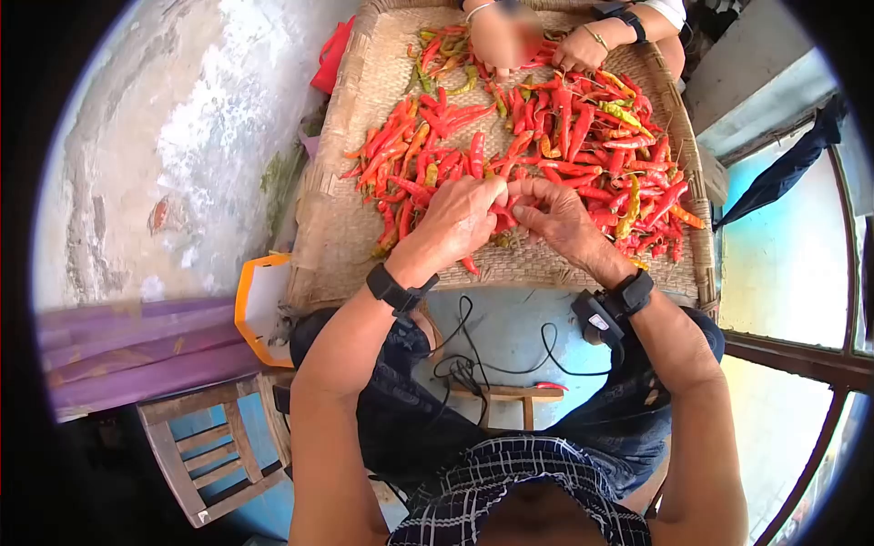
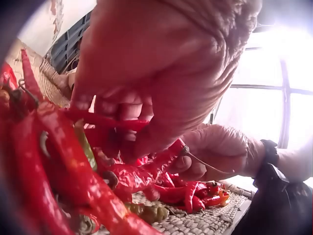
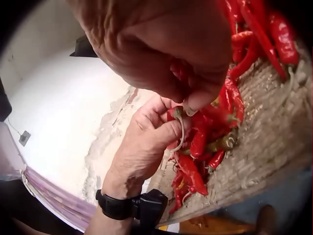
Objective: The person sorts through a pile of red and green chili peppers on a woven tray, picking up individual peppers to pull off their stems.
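Observation:
Over the near part of a woven tray [image 1: 319,241] heaped with chili peppers [image 1: 574,127], my two hands meet at the fingertips. My left hand [image 1: 455,217] grips a red chili pepper [image 3: 171,114], whose pale curved stem hangs over the thumb in the right wrist view. Facing it, my right hand [image 1: 566,226] has its fingers curled around another red chili pepper [image 3: 180,71], with thumb and fingertip right at the stem end of the left hand's pepper. Most of both held peppers is hidden by the fingers. Loose peppers lie just beneath.
Across the tray another person's hands [image 1: 583,47] work among the peppers. Below the near rim are black cables [image 1: 466,369] and a small wooden stool [image 1: 510,393]. A wooden chair [image 1: 214,446] and an orange-edged container [image 1: 264,309] stand at left, a window [image 1: 783,264] at right.

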A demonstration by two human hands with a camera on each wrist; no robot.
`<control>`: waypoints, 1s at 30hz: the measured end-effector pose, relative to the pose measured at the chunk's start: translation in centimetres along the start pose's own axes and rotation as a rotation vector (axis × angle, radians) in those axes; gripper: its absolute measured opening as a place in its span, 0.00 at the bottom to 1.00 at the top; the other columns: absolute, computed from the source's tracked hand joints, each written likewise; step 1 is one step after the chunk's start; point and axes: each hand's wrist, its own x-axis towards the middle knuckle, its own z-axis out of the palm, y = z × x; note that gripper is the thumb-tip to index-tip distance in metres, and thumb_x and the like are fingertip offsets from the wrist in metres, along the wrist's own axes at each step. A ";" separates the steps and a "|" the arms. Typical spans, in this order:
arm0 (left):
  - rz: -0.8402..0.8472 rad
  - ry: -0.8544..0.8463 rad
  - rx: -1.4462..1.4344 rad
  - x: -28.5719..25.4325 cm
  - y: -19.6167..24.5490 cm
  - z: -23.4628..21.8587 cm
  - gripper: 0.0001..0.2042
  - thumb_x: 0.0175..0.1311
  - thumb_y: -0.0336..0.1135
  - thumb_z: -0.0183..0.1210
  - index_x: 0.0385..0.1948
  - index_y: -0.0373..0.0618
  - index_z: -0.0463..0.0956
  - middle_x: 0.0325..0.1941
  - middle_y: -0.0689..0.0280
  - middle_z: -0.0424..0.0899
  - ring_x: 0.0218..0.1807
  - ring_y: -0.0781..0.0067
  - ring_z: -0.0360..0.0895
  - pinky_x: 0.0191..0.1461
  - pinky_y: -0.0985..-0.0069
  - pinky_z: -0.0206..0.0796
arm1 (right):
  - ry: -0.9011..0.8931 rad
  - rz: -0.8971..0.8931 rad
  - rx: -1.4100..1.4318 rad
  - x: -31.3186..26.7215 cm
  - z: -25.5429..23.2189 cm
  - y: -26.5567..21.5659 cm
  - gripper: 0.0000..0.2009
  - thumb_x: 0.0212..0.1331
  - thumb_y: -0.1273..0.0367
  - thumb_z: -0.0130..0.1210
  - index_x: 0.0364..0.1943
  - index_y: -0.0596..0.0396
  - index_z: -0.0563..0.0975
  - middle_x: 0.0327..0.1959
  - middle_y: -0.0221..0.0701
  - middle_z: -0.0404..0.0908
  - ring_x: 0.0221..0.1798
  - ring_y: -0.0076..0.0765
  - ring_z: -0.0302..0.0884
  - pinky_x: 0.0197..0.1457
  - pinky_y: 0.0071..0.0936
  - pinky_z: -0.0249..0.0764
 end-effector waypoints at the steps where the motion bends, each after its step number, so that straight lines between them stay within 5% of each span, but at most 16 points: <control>1: -0.003 -0.021 0.036 0.0 0.2 -0.4 0.09 0.51 0.26 0.56 0.35 0.43 0.70 0.30 0.54 0.78 0.36 0.49 0.75 0.41 0.60 0.66 | 0.069 -0.027 -0.057 -0.1 -0.2 -0.5 0.16 0.61 0.73 0.52 0.54 0.57 0.70 0.28 0.28 0.75 0.26 0.20 0.73 0.26 0.17 0.71; 5: 0.105 0.070 0.103 -0.8 -1.6 -0.5 0.08 0.53 0.25 0.55 0.36 0.41 0.72 0.30 0.55 0.77 0.37 0.51 0.75 0.40 0.61 0.66 | 0.150 -0.017 -0.136 -1.1 -1.4 -3.2 0.19 0.60 0.73 0.53 0.55 0.60 0.67 0.27 0.28 0.74 0.25 0.19 0.73 0.25 0.17 0.71; 16: -0.086 0.177 0.151 0.0 -0.3 -3.0 0.10 0.61 0.36 0.54 0.31 0.38 0.75 0.30 0.53 0.76 0.33 0.48 0.74 0.36 0.63 0.66 | 0.459 -0.180 0.097 -2.3 -8.2 -5.8 0.20 0.60 0.72 0.53 0.56 0.60 0.65 0.30 0.31 0.77 0.26 0.20 0.73 0.27 0.16 0.71; 19: -0.089 0.239 0.044 0.2 -0.3 -2.7 0.12 0.62 0.39 0.54 0.24 0.38 0.72 0.21 0.55 0.74 0.26 0.54 0.75 0.31 0.63 0.66 | 0.592 -0.279 0.140 -2.2 -8.7 -5.9 0.22 0.60 0.71 0.53 0.58 0.60 0.64 0.33 0.33 0.77 0.29 0.21 0.74 0.29 0.18 0.72; 21: -0.363 0.089 -0.307 0.3 -0.3 -2.9 0.14 0.65 0.42 0.52 0.36 0.39 0.78 0.32 0.63 0.80 0.25 0.74 0.75 0.30 0.76 0.67 | 0.792 -0.422 0.069 -1.8 -9.1 -6.2 0.25 0.59 0.69 0.55 0.60 0.61 0.61 0.40 0.37 0.75 0.33 0.24 0.75 0.34 0.21 0.74; 22: -0.453 0.088 -0.493 0.4 -0.4 -2.6 0.15 0.67 0.43 0.52 0.40 0.39 0.77 0.31 0.70 0.78 0.27 0.86 0.72 0.30 0.83 0.67 | 0.842 -0.386 -0.325 -1.8 -10.2 -5.6 0.27 0.59 0.66 0.56 0.61 0.62 0.61 0.48 0.41 0.73 0.38 0.27 0.76 0.41 0.24 0.75; 23: -0.454 0.089 -0.493 0.4 -0.4 -2.6 0.15 0.67 0.43 0.52 0.40 0.39 0.77 0.31 0.70 0.78 0.27 0.86 0.72 0.30 0.83 0.67 | 0.840 -0.387 -0.325 -1.6 -10.1 -4.8 0.27 0.59 0.66 0.56 0.61 0.62 0.61 0.48 0.41 0.73 0.38 0.27 0.76 0.41 0.24 0.75; 25: -0.473 0.064 -0.909 0.2 -0.1 -2.7 0.15 0.68 0.42 0.50 0.43 0.39 0.75 0.31 0.71 0.77 0.28 0.85 0.72 0.32 0.85 0.68 | 0.805 -0.553 -0.762 -1.6 -7.5 -4.4 0.26 0.60 0.65 0.55 0.60 0.61 0.63 0.49 0.42 0.74 0.42 0.28 0.75 0.43 0.27 0.74; 27: -0.446 0.045 -0.982 0.2 0.7 -2.3 0.15 0.68 0.41 0.50 0.44 0.39 0.75 0.32 0.71 0.76 0.29 0.85 0.72 0.33 0.85 0.69 | 0.469 -0.369 -0.495 -2.1 -3.8 -4.1 0.20 0.61 0.66 0.54 0.55 0.61 0.69 0.47 0.42 0.75 0.42 0.27 0.75 0.43 0.29 0.73; 30: -0.409 -0.017 -1.084 0.2 1.6 -1.3 0.14 0.69 0.40 0.49 0.45 0.38 0.74 0.33 0.70 0.75 0.31 0.85 0.72 0.35 0.85 0.69 | 0.300 -0.296 -0.397 -2.4 0.2 -2.9 0.16 0.61 0.67 0.54 0.51 0.60 0.73 0.37 0.36 0.78 0.36 0.24 0.74 0.38 0.26 0.73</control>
